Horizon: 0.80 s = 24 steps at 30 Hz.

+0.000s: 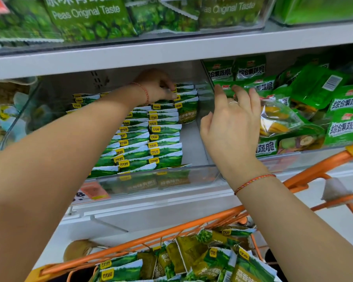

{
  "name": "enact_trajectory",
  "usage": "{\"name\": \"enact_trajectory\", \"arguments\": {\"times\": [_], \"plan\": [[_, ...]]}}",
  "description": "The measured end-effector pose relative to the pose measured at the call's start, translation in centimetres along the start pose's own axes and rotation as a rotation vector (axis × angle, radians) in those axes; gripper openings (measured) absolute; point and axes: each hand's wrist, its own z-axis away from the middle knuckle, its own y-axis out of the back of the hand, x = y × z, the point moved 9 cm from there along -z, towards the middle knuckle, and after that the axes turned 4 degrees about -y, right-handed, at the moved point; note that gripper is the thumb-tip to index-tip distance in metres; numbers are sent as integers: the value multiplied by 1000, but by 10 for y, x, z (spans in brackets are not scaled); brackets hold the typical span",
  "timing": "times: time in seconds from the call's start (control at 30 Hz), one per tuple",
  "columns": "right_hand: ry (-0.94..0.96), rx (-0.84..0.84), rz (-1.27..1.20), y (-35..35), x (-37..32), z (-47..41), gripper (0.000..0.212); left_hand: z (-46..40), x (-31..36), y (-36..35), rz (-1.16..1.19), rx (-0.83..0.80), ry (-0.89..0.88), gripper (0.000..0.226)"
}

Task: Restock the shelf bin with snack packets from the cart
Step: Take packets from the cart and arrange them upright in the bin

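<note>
Nearest, along the bottom of the frame, an orange cart (171, 231) with green and white snack packets (194, 261) heaped loosely inside, some face up, some turned on their backs. Rising from lower left, the left forearm, stretched long and diagonal toward the middle of the frame, wrist ringed by a thin red string. Rising from lower right, the right forearm, steeper, also with a red string at the wrist. Above the cart, in the middle of the frame, a clear shelf bin (165, 178) on the white shelf, filled with two upright rows of the same green and white packets (151, 139), leaning one behind another from front wall to back. Right hand (230, 127) seen from the back, fingers spread and straight, a ring on one, tips touching the clear divider (207, 94) at the bin's right edge, thumb apart toward the left; nothing held. Farther in, left hand (157, 86) deep under the upper shelf board, fingers curled and pinching the top edge of the rearmost packets in the right-hand row. To the right, beyond the divider, a neighbouring bin of bright green fruit-crisp bags (314, 102) lying jumbled. Farthest, across the top of the frame, large green pea bags (86, 17) on the shelf above.
</note>
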Motion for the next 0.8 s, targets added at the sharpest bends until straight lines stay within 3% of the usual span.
{"name": "enact_trajectory", "arguments": {"times": [0.13,0.33,0.5,0.57,0.67,0.8], "plan": [[4,-3,11,0,0,0,51,11,-1,-16,-179,-68,-34,21],[2,6,8,1,-1,-1,51,12,-6,-6,-491,17,-20,18],[-1,3,8,1,1,0,51,16,-8,-3,-462,-7,-33,21],[-2,5,5,1,0,0,50,17,-14,1,-325,-33,13,19],[-2,12,1,1,1,0,49,13,-6,14,-118,86,16,27],[-2,5,5,1,0,0,49,6,27,-4,-146,40,-41,32]]}}
